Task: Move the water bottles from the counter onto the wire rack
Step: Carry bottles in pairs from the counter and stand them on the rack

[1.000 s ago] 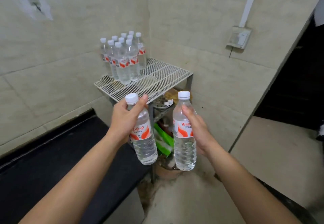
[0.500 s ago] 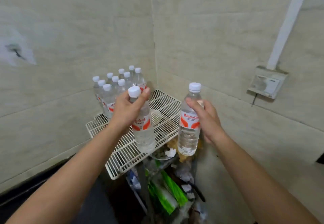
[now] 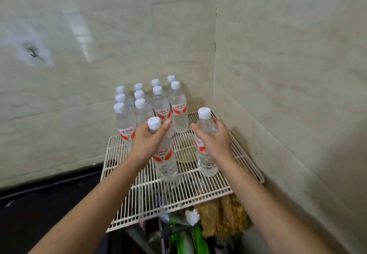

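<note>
Both hands are closed on bottles over the wire rack (image 3: pixel 210 191). The left hand (image 3: pixel 148 142) grips the upper body and neck of the left bottle (image 3: pixel 165 160); the right hand (image 3: pixel 215 141) is wrapped round the shoulder of the right bottle (image 3: pixel 206 164). Both bottles stand near upright with their bases at or just above the wires; whether they are touching cannot be told from this angle.

A cluster of placed bottles (image 3: pixel 156 104) stands at the rear of the rack, against the wall corner (image 3: pixel 214 75), with the two held bottles just in front of it. The dark tabletop (image 3: pixel 49 200) lies to the left, and no bottles show on the part in view.

Judgement: the step in hand is setting down. To do it well, each base should sit flat across several wires, not tilted into a gap. The bottles should be closed up beside the cluster without knocking it, as the tall bottles look liable to topple together. Each grip should be eased only once the bottle stands steady, and the hands lifted clear upward, not dragged sideways past the caps
</note>
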